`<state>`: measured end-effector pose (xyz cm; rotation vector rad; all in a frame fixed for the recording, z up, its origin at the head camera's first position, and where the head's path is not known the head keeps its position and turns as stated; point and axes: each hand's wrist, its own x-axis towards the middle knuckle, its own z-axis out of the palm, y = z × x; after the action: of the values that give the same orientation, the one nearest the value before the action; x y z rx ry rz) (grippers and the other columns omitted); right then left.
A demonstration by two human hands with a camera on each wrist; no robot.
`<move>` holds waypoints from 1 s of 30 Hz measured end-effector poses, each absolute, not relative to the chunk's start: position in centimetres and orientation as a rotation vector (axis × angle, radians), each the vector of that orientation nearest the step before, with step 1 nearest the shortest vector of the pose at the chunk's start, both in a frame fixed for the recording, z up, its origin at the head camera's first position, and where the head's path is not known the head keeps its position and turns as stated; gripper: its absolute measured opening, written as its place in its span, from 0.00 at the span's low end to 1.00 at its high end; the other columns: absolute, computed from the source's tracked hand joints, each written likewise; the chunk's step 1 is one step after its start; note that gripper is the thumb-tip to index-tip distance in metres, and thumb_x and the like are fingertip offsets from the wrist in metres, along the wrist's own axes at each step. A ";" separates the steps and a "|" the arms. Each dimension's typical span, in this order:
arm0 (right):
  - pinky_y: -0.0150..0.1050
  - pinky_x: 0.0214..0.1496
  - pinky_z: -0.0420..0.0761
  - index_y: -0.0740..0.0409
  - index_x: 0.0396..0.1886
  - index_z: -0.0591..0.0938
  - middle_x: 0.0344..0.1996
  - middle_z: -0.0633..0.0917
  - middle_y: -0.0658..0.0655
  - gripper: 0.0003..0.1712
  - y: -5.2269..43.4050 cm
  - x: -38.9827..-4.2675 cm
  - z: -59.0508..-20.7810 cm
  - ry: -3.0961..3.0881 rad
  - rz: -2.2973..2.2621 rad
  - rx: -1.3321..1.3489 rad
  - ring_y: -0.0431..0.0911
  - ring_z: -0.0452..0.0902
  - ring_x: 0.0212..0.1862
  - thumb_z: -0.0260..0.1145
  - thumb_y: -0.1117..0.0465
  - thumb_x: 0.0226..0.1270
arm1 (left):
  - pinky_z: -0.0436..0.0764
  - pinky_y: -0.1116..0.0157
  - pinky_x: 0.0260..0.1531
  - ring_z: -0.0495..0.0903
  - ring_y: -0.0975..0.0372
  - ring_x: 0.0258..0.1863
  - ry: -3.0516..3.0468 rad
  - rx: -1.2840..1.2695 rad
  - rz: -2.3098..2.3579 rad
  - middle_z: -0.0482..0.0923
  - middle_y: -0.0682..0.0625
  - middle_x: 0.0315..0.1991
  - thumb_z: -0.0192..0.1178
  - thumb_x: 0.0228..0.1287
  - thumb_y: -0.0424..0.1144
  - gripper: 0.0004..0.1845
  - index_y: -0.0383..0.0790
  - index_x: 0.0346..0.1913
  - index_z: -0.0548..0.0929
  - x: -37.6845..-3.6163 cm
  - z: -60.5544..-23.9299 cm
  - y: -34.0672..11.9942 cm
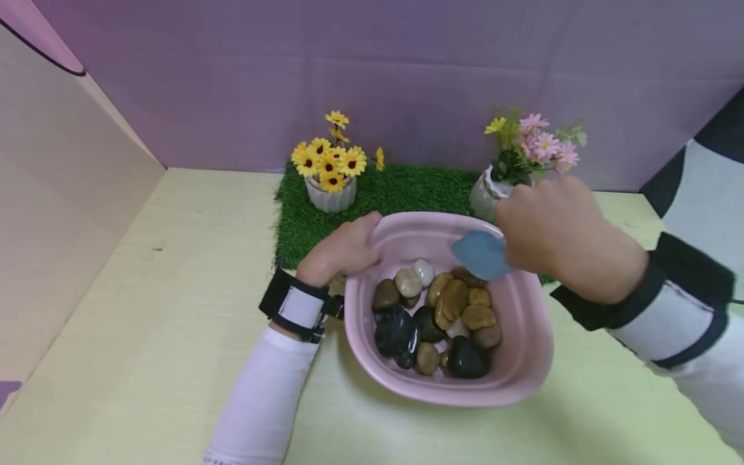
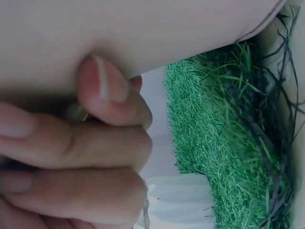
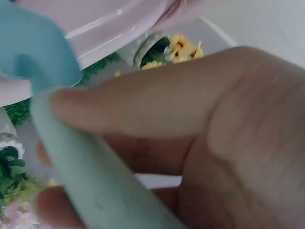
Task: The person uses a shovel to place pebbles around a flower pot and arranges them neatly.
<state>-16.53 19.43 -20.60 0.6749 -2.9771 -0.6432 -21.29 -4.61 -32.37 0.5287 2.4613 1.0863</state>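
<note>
The pink plastic basin (image 1: 523,361) of smooth pebbles (image 1: 436,316) is being gripped by the left hand (image 1: 343,248); the pale blue scoop (image 1: 481,255), clasped in the right hand (image 1: 558,232), is best being angled low under the stones

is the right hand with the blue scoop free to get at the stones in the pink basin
Probably yes: the right hand holds the blue scoop just above the stones, the pink basin is open-topped, and nothing lies between.
</note>
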 end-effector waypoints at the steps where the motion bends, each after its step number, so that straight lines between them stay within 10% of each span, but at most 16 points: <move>1: 0.38 0.15 0.61 0.51 0.09 0.66 0.12 0.66 0.50 0.18 19.2 -16.4 -20.6 -2.987 -0.660 0.665 0.45 0.59 0.17 0.66 0.64 0.47 | 0.86 0.66 0.20 0.86 0.53 0.29 2.455 0.530 1.094 0.79 0.38 0.45 0.56 0.61 0.26 0.18 0.37 0.54 0.69 -21.3 -32.4 -4.6; 12: 0.38 0.15 0.65 0.52 0.08 0.65 0.11 0.62 0.49 0.25 17.0 -16.0 -21.7 -2.835 -0.826 0.678 0.42 0.56 0.16 0.67 0.59 0.60 | 0.86 0.66 0.21 0.86 0.53 0.30 2.475 0.565 1.085 0.79 0.38 0.44 0.57 0.60 0.27 0.17 0.37 0.52 0.69 -21.4 -32.6 -4.7; 19: 0.52 0.48 0.67 0.54 0.13 0.75 0.16 0.79 0.53 0.17 17.4 -17.1 -22.9 -2.863 -0.977 0.619 0.49 0.71 0.23 0.61 0.66 0.63 | 0.86 0.67 0.21 0.86 0.52 0.31 2.471 0.564 1.086 0.79 0.38 0.44 0.57 0.60 0.27 0.17 0.37 0.52 0.69 -21.3 -32.5 -4.7; 30: 0.58 0.57 0.64 0.57 0.12 0.76 0.15 0.80 0.56 0.17 18.8 -17.9 -25.2 -2.761 -0.887 0.678 0.57 0.73 0.31 0.62 0.67 0.61 | 0.86 0.67 0.22 0.86 0.53 0.32 2.488 0.557 1.056 0.79 0.38 0.46 0.57 0.61 0.27 0.19 0.37 0.56 0.69 -21.3 -32.4 -4.5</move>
<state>-17.89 18.85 -25.21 0.6784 -2.7610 -0.8865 -21.35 -4.53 -32.42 0.5569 2.4880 1.0563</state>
